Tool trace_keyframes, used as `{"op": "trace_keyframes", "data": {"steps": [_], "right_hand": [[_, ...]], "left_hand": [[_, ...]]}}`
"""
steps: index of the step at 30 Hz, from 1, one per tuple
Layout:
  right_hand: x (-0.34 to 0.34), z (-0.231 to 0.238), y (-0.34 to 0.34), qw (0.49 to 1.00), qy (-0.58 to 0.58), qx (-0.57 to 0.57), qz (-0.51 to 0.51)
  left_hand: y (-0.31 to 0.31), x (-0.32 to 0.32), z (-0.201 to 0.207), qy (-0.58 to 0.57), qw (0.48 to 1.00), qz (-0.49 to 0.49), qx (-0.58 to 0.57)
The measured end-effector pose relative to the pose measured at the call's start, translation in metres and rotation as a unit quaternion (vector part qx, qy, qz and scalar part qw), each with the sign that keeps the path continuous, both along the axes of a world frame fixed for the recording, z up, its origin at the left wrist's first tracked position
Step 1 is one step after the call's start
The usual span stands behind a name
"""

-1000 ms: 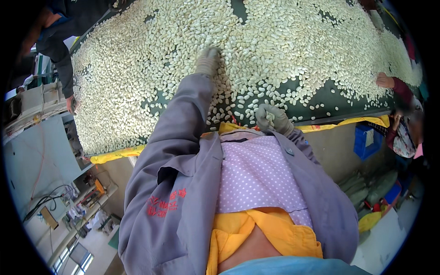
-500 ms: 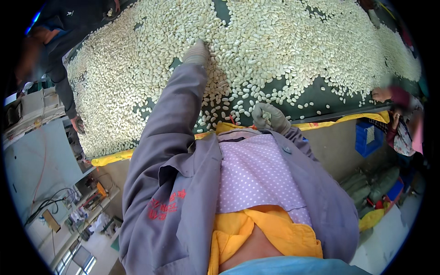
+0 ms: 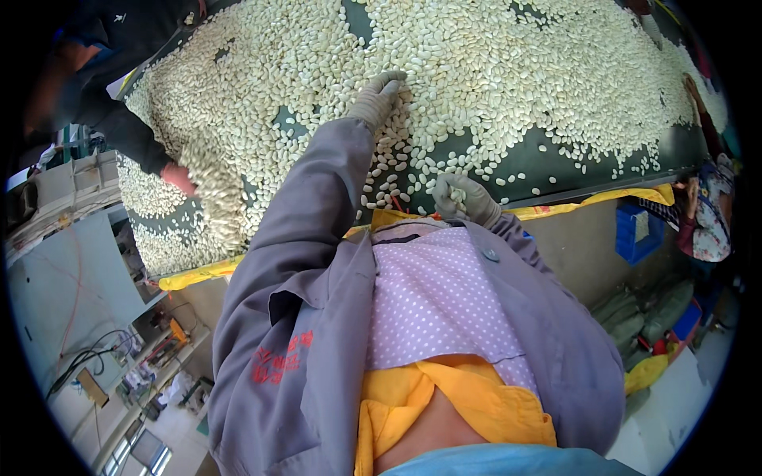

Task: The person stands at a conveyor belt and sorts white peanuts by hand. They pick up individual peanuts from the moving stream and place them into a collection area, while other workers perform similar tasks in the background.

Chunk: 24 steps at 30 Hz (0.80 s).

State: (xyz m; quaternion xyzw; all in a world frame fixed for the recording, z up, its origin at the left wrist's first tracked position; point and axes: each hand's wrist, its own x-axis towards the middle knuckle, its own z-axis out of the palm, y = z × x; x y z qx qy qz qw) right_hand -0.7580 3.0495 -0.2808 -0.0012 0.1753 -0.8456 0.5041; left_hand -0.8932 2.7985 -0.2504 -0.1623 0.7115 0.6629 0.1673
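Observation:
White beans (image 3: 492,71) cover a dark green tabletop (image 3: 533,163) in a wide, mostly single layer. My left hand (image 3: 379,97), in a pale grey knitted glove, lies over the beans near the middle with its fingers stretched out to the right. I cannot make out any bean held in it. Close to my body at the near edge, my right hand (image 3: 470,200), gloved alike, is curled palm up around a few white beans (image 3: 458,195).
A co-worker's hand (image 3: 178,178) pushes a blurred stream of beans at the left. Other people stand at the far right. Yellow sheeting (image 3: 591,199) runs along the near edge. A blue crate (image 3: 637,232) is below at the right; a shelf with cables (image 3: 95,353) is lower left.
My left hand has moved right, and its fingers now show stretched out. My right hand stays curled at the edge. The co-worker's hand at the left has moved inward, sweeping beans.

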Motion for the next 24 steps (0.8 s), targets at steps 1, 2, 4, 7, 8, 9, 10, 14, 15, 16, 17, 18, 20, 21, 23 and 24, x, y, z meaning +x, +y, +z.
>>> {"op": "trace_keyframes", "data": {"steps": [1, 2, 4, 7, 8, 9, 10, 14, 15, 16, 17, 18, 20, 21, 23, 24], "right_hand": [[-0.001, 0.004, 0.003, 1.0, 0.001, 0.005, -0.005], [-0.001, 0.003, 0.005, 1.0, -0.005, 0.004, -0.008], [-0.002, 0.006, 0.012, 1.0, 0.004, 0.019, -0.021], [-0.003, 0.002, 0.017, 1.0, 0.003, 0.02, -0.023], [-0.004, -0.001, 0.021, 1.0, 0.001, 0.021, -0.019], [-0.005, -0.005, 0.024, 1.0, -0.001, 0.023, -0.014], [-0.006, -0.01, 0.027, 1.0, 0.021, 0.013, -0.016], [-0.012, -0.006, 0.036, 1.0, 0.018, 0.013, -0.005], [-0.013, -0.003, 0.039, 1.0, 0.012, 0.013, -0.003], [-0.014, -0.002, 0.042, 1.0, 0.006, 0.015, -0.002], [-0.015, -0.001, 0.046, 1.0, 0.0, 0.016, -0.002], [-0.015, 0.0, 0.049, 1.0, -0.008, 0.014, -0.006], [-0.017, 0.002, 0.054, 1.0, -0.021, 0.005, -0.007], [-0.017, 0.001, 0.058, 1.0, -0.018, 0.003, -0.007], [-0.019, -0.003, 0.063, 1.0, -0.013, -0.002, -0.007], [-0.02, -0.002, 0.065, 1.0, -0.011, 0.004, -0.011]], "left_hand": [[0.003, 0.0, -0.002, -0.017, 1.0, 0.008, 0.008], [-0.004, -0.003, -0.001, -0.008, 0.999, 0.046, -0.005], [-0.021, 0.001, 0.024, -0.027, 0.981, 0.189, 0.013], [-0.096, 0.005, -0.01, -0.034, 0.93, 0.361, 0.059], [-0.105, 0.012, -0.011, -0.033, 0.907, 0.419, 0.028], [-0.108, 0.018, -0.011, -0.047, 0.905, 0.423, 0.016], [-0.111, 0.023, -0.011, -0.06, 0.902, 0.427, 0.004], [-0.098, 0.044, -0.049, 0.102, 0.947, 0.282, -0.118], [-0.093, 0.044, -0.067, 0.12, 0.948, 0.214, -0.2], [-0.076, 0.042, -0.063, 0.144, 0.937, 0.151, -0.281], [-0.056, 0.04, -0.061, 0.082, 0.934, 0.126, -0.323], [-0.037, 0.036, -0.044, 0.02, 0.926, 0.098, -0.365], [-0.037, 0.031, -0.033, -0.014, 0.885, 0.099, -0.455], [-0.039, 0.029, -0.03, -0.031, 0.86, 0.097, -0.499], [-0.052, 0.031, -0.023, -0.028, 0.868, 0.141, -0.476], [-0.064, 0.03, -0.024, -0.028, 0.863, 0.134, -0.486]]}}
